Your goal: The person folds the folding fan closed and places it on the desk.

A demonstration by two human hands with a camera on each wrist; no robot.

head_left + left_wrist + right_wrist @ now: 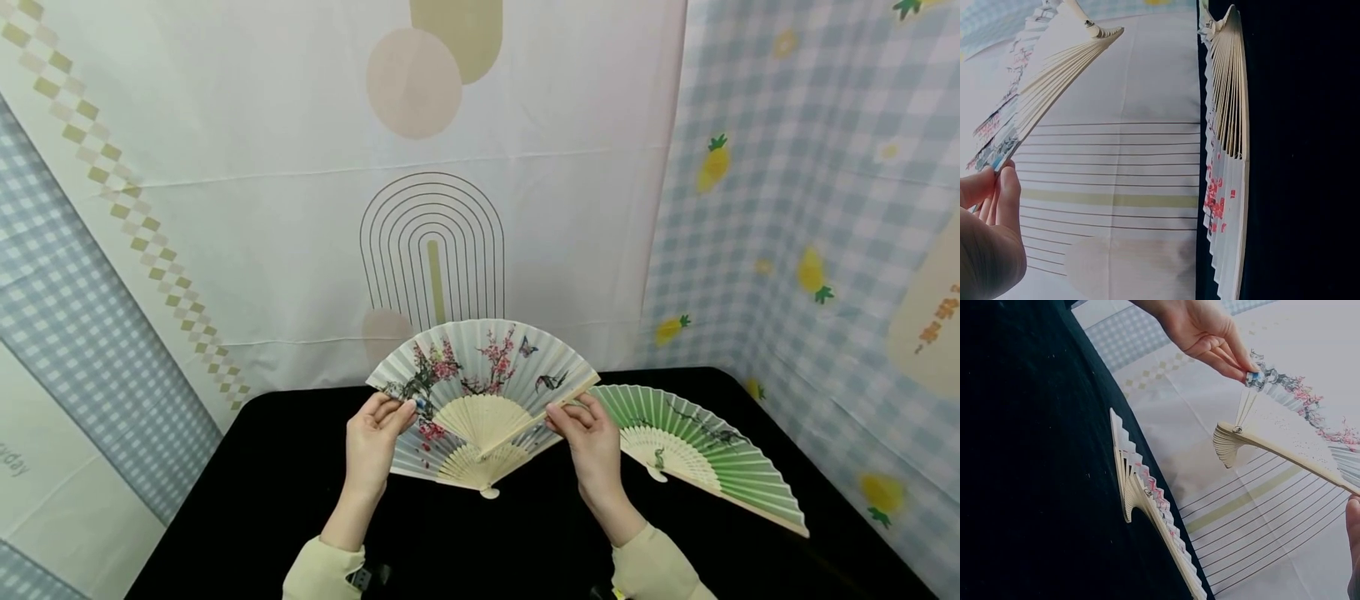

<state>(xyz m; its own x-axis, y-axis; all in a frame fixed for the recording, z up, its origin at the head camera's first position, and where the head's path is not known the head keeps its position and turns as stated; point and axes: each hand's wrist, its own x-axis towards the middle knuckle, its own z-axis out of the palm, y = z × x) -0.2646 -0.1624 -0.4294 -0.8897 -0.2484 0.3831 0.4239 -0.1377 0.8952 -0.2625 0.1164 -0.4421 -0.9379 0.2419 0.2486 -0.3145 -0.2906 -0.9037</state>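
Head view shows us a white fan [480, 367], spread open and held up above the black table [247, 483], between both hands. We note plum blossom, birds and a butterfly painted on its leaf, and pale wooden ribs. The left hand [372, 446] pinches the fan's left outer edge between thumb and curled fingertips; the left wrist view confirms the fingers [1004, 194] closed on that edge. The right hand [592, 442] grips the right outer guard stick, fingers curled round it. In the right wrist view we see only a fingertip of that hand at the frame's edge, and the fan's pivot held clear of the table.

Directly below the held fan we record a second white fan [468, 458], also open, lying flat on the table with its pivot toward the person. Both wrist views show its pleats edge-on, with pink marks on the paper.

Just right of the right hand lies a green fan [705, 454], open and flat on the table.

Behind the table hangs a pale backdrop [435, 242] with arch lines; a checked cloth [810, 208] with pineapples hangs on the right.
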